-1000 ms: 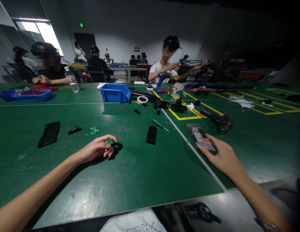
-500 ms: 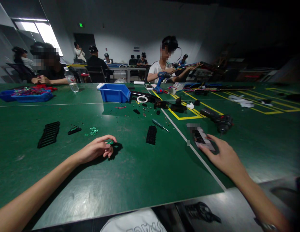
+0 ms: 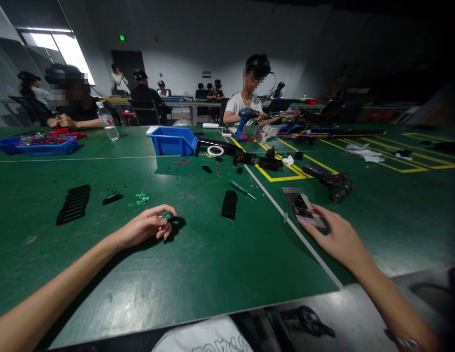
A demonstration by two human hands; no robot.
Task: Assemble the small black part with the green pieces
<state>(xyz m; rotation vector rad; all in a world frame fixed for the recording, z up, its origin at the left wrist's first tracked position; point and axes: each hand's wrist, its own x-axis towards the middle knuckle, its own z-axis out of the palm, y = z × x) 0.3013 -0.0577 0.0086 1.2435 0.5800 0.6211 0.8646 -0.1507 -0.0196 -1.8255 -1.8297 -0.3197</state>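
My left hand (image 3: 148, 226) rests on the green table, its thumb and fingers pinching a small green circuit board (image 3: 166, 215). Beyond it lie a loose pile of similar green boards (image 3: 141, 199) and a small black part (image 3: 112, 197) with more green pieces on it. On the right, my right hand (image 3: 332, 234) grips a smartphone (image 3: 308, 212) by its near end, its lit screen facing up and partly blurred. Between the hands lie a black slotted plastic part (image 3: 229, 204) and a screwdriver (image 3: 242, 190). A black ribbed rack (image 3: 74, 204) is at far left.
A black power drill (image 3: 332, 183) lies beyond the phone. Farther back are a blue bin (image 3: 174, 142), a white ring (image 3: 215, 151), a blue drill (image 3: 245, 122) and a water bottle (image 3: 107, 121). Across the table a person (image 3: 245, 105) handles cables; another sits at left.
My hands, the circuit board and the phone stay nearly where they were. Across the table, the person's hands and the cables they hold have come down lower.
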